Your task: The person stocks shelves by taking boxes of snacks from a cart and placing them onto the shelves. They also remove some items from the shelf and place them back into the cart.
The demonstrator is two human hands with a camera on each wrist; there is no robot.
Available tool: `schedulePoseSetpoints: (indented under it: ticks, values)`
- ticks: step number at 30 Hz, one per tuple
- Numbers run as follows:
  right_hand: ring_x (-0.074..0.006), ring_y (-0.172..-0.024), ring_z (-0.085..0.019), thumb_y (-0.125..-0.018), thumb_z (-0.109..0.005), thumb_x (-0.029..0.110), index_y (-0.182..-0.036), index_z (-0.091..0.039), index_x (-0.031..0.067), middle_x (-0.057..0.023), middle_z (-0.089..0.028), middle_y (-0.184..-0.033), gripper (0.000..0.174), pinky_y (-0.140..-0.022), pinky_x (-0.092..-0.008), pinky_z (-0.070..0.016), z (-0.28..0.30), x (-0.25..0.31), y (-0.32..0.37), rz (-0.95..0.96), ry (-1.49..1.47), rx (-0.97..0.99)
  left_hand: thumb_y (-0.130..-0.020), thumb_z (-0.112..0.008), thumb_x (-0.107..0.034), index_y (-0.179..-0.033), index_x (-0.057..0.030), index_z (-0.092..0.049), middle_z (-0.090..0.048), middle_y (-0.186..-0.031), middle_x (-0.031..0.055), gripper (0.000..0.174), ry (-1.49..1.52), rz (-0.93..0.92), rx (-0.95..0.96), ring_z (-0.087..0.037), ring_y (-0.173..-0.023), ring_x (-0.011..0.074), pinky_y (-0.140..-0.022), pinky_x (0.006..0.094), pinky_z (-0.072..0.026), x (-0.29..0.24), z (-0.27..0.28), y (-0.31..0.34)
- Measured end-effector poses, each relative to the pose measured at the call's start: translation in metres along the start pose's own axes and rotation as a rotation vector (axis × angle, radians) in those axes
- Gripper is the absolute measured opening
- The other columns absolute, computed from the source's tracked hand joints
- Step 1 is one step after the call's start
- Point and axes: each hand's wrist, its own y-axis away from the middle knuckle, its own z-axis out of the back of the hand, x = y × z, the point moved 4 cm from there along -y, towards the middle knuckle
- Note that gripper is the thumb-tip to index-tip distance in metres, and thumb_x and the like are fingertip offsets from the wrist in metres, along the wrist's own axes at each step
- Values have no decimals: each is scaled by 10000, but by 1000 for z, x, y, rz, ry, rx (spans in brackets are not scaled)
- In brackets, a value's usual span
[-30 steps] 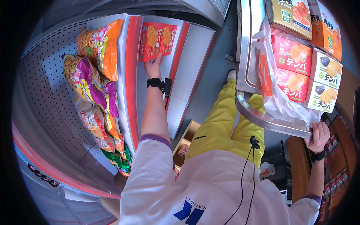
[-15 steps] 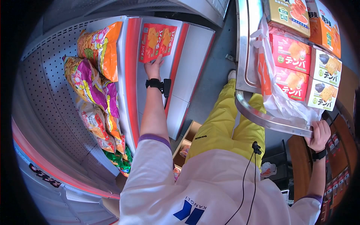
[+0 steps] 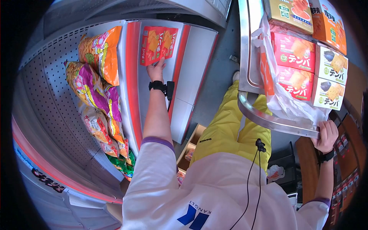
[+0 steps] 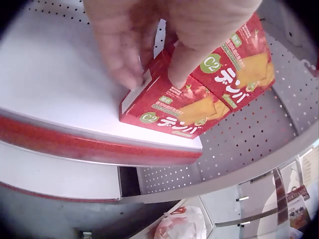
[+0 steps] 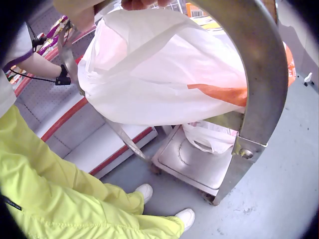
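On the white shelf (image 3: 145, 92) two red cracker boxes (image 3: 158, 44) stand side by side, their printed faces up. My left hand (image 3: 156, 70) is at their near end. In the left wrist view its thumb (image 4: 182, 67) lies on the nearer red box (image 4: 172, 112) and the fingers bend round its narrow side, pinching it. The second red box (image 4: 241, 74) sits right against the first. My right hand (image 3: 326, 137) is wrapped over the end of the metal cart's rail (image 3: 276, 125); in the right wrist view only part of that hand shows at the top.
Bagged snacks (image 3: 88, 82) lean along the perforated back panel on the left. The cart carries a white plastic bag (image 3: 285, 109), pink cracker boxes (image 3: 294, 51), white boxes (image 3: 331, 65) and a gold box (image 3: 289, 15). An open carton (image 3: 197, 134) is on the floor beside the yellow trousers.
The two red boxes lie a little more evenly side by side, with the left hand still at their near end. The right hand stays on the rail. The head view has shifted slightly.
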Motion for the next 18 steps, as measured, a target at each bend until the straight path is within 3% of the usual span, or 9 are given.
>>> schedulePoseSetpoints:
  ticks: [12,18]
  values:
    - [-304,-616,-519,-682,-656,219,-839,-531,-30,-137,-510,-708,320,-578,-385,-446,1,0,-2,11,-5,-12,-725,-705,5,-1118,-67,-532,-582,-1083,71,436,-3,-5,-7,-588,-905,177,-681,316,-550,2,1,2]
    - [-300,-603,-520,-692,-660,254,-828,-532,-21,-131,-507,-695,333,-569,-382,-450,2,1,-4,20,14,-39,-715,-715,-13,-1246,-64,-399,-482,-1171,99,619,-25,17,-12,-540,-1002,224,-743,354,-545,4,1,11]
